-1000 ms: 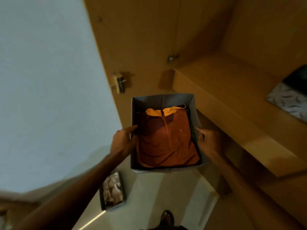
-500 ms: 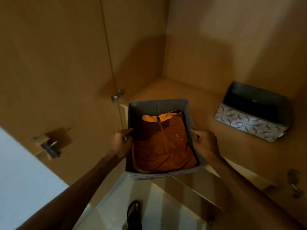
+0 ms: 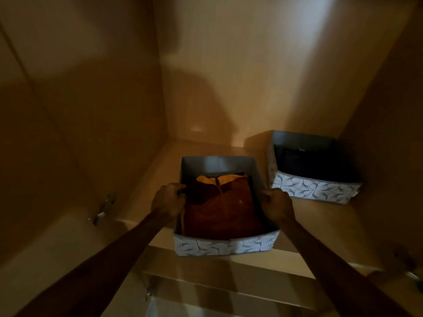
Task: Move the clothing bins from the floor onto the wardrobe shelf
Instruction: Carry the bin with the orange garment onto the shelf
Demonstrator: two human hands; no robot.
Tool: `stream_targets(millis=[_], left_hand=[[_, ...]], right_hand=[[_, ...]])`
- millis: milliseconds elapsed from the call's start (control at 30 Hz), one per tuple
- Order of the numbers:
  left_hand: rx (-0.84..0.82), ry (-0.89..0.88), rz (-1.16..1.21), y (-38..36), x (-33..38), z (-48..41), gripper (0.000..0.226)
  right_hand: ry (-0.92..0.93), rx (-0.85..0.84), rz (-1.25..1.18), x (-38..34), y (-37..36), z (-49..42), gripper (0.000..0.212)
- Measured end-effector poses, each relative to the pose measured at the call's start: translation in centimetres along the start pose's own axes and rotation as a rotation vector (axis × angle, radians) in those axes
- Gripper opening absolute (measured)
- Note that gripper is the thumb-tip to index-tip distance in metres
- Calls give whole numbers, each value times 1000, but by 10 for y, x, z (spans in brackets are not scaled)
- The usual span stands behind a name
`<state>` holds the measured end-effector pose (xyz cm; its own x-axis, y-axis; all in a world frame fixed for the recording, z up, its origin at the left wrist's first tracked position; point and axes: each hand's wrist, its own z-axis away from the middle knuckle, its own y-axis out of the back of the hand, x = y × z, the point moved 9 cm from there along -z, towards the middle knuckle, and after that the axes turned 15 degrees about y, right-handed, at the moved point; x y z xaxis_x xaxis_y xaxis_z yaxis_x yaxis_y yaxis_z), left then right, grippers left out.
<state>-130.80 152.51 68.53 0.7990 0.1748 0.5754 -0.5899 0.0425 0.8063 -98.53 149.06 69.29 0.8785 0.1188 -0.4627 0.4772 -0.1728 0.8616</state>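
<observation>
A grey fabric bin with a white leaf pattern [image 3: 225,246] sits at the front edge of the wooden wardrobe shelf [image 3: 320,220], its front slightly past the edge. A folded rust-orange garment [image 3: 219,209] lies inside it. My left hand [image 3: 168,199] grips the bin's left wall and my right hand [image 3: 275,204] grips its right wall, fingers curled over the rims. A second patterned bin [image 3: 313,189] holding dark clothing stands on the shelf just to the right, apart from the first.
The wardrobe's left side wall [image 3: 91,110] and back wall [image 3: 229,76] enclose the shelf. A metal hinge [image 3: 103,209] sticks out at the lower left. Bare shelf lies behind and left of the held bin.
The bin with the orange garment has gone up and forward from in front of the wardrobe onto the shelf's front edge. Both hands still hold its sides.
</observation>
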Motion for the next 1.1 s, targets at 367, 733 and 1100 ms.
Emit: stream_targets(millis=[367, 733, 1100], left_hand=[[-581, 212, -175, -43, 26, -42, 30], [-59, -47, 171, -26, 73, -91, 10], [-237, -95, 141, -35, 74, -112, 69]], right_hand=[[-334, -175, 11, 55, -2, -22, 25], [-154, 13, -14, 39, 27, -82, 25], [183, -302, 156, 24, 16, -97, 22]])
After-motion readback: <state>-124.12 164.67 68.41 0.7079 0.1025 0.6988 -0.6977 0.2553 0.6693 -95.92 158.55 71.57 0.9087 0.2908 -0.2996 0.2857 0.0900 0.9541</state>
